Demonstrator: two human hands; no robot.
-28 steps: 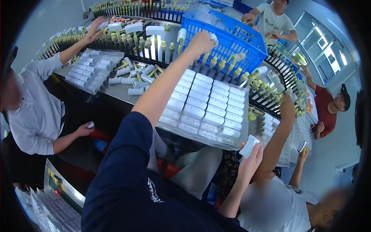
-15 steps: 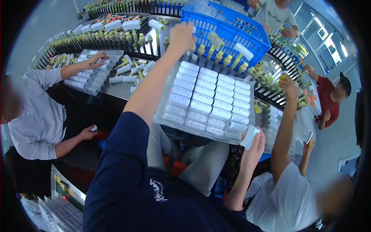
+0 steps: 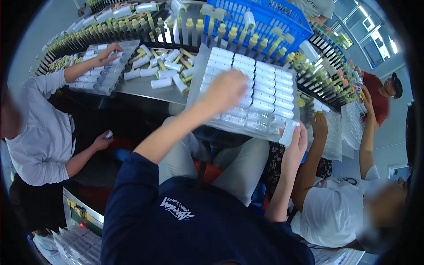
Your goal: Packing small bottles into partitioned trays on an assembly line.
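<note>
A clear plastic tray (image 3: 225, 123) slants across my lap and the table edge, with several rows of glossy white rounded casings (image 3: 265, 86) in its upper part; the pockets nearest me hold no casings. My left hand (image 3: 227, 88) hovers over the left half of these rows, smeared by motion, its fingertips hard to make out. Beside the tray's near right corner, my right hand (image 3: 297, 138) is closed around a white plastic casing (image 3: 289, 132) held upright between thumb and fingers.
Black racks with yellow-tipped pegs (image 3: 232, 34) curve behind the tray, some bearing white parts. Beyond is a blue crate (image 3: 274, 20). Loose white and yellow pieces (image 3: 163, 70) lie on the metal table at left. Co-workers sit on both sides, one hand (image 3: 110, 55) over another tray.
My left hand has come back from the pegs to above the tray. My right hand keeps the white casing at the tray's corner. The view has shifted slightly.
</note>
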